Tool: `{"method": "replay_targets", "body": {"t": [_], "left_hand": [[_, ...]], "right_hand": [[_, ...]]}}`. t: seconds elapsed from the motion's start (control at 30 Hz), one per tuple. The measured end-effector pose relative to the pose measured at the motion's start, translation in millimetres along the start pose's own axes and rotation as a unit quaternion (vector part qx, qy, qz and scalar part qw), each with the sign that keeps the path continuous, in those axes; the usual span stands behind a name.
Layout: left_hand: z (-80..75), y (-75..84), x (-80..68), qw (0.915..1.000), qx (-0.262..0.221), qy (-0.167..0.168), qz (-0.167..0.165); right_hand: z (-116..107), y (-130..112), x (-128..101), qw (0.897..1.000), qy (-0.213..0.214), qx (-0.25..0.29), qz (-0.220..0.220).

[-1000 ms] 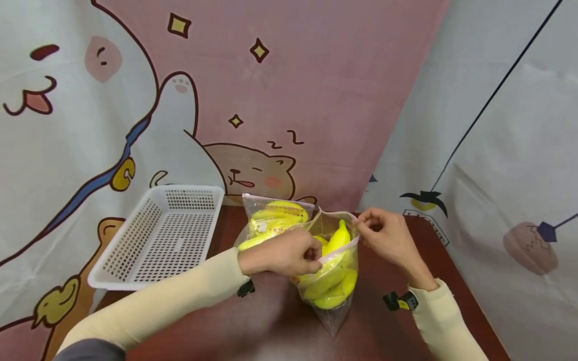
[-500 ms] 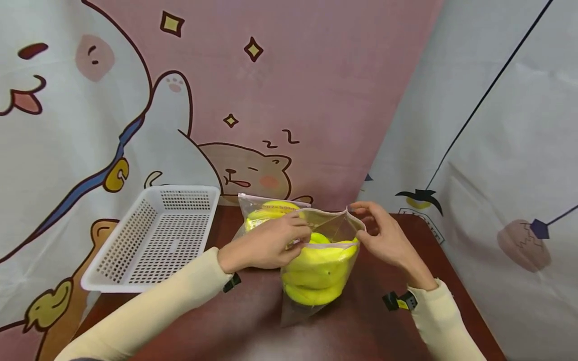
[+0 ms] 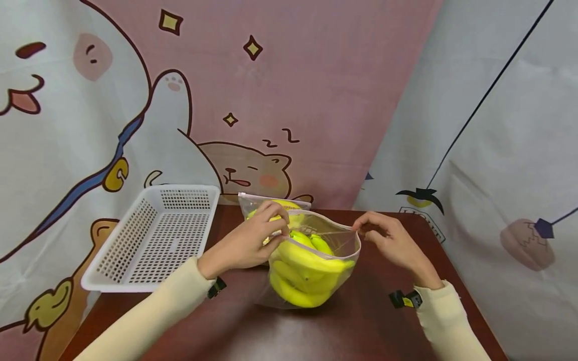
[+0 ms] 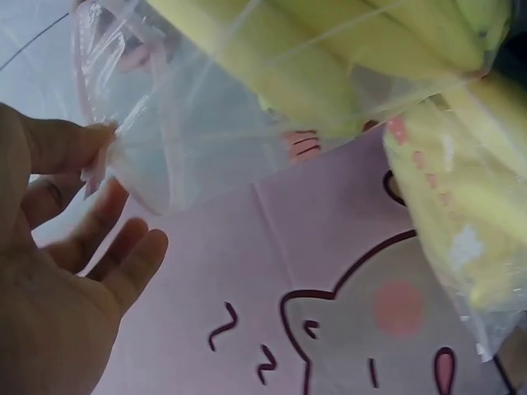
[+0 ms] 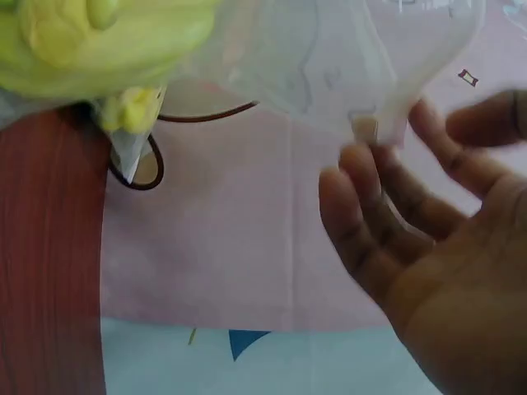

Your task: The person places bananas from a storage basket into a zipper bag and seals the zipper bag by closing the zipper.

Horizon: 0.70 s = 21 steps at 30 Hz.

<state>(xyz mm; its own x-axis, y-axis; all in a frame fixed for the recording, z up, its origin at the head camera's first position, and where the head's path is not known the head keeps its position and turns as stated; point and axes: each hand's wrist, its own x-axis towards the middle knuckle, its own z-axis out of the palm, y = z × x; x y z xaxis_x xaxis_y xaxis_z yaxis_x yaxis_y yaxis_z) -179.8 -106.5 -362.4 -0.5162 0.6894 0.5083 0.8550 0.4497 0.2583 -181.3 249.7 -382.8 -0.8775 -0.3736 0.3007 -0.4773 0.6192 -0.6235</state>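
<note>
A clear zip bag (image 3: 309, 281) of bananas (image 3: 293, 265) stands with its mouth gaping over the table. My left hand (image 3: 253, 233) pinches the left end of its rim between thumb and forefinger; the left wrist view shows the remaining fingers apart from the plastic. At the opposite end of the rim is my right hand (image 3: 393, 240), its fingertips (image 5: 358, 160) right at the bag's corner by a small slider (image 5: 365, 127) and the thumb standing away. Behind my left hand, partly hidden, is a second zip bag (image 3: 248, 201) with bananas inside.
A white perforated plastic basket (image 3: 212, 220) sits at the left on the dark red table (image 3: 379, 321). A cartoon-printed cloth (image 3: 316, 100) hangs close along the table's back and sides.
The front bag has swung left and its mouth has turned, with the bananas shifting inside. My left hand has moved left and slightly up; the right hand has stayed near the bag's right corner.
</note>
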Motion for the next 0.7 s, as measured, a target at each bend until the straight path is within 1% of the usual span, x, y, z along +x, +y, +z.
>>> {"method": "replay_targets", "body": {"t": [0.07, 0.13, 0.27, 0.33, 0.4, 0.5, 0.6, 0.7], "left_hand": [[2.7, -2.0, -6.5, 0.9995, -0.013, 0.01, -0.028], [5.0, -3.3, -12.6, 0.9977, -0.027, 0.019, -0.058], [8.2, -8.0, -25.0, 0.991, -0.048, 0.038, -0.119], [9.4, -12.3, -31.1, 0.9883, -0.062, 0.044, -0.132], [10.3, -18.0, -36.8, 0.9875, -0.079, 0.053, -0.125], [9.9, -26.5, -43.9, 0.9884, -0.097, 0.067, -0.096], [9.0, -34.0, -49.7, 0.9893, -0.094, 0.085, -0.072], [8.2, -39.7, -55.5, 0.9892, -0.089, 0.093, -0.069]], "right_hand": [[1.6, 3.2, -0.9, 1.0, -0.018, 0.005, -0.01], [3.8, 6.3, -1.1, 1.0, -0.024, -0.002, -0.011], [8.4, 9.5, -0.2, 1.0, -0.006, -0.001, 0.003], [10.6, 10.1, 0.4, 1.0, 0.009, -0.001, 0.005], [12.4, 9.8, 0.7, 1.0, 0.017, -0.003, 0.003], [13.6, 7.9, 0.9, 0.999, 0.031, -0.007, -0.006], [13.9, 4.7, 0.5, 0.999, 0.041, -0.009, -0.025], [13.8, 0.5, -0.4, 0.998, 0.04, -0.014, -0.053]]}}
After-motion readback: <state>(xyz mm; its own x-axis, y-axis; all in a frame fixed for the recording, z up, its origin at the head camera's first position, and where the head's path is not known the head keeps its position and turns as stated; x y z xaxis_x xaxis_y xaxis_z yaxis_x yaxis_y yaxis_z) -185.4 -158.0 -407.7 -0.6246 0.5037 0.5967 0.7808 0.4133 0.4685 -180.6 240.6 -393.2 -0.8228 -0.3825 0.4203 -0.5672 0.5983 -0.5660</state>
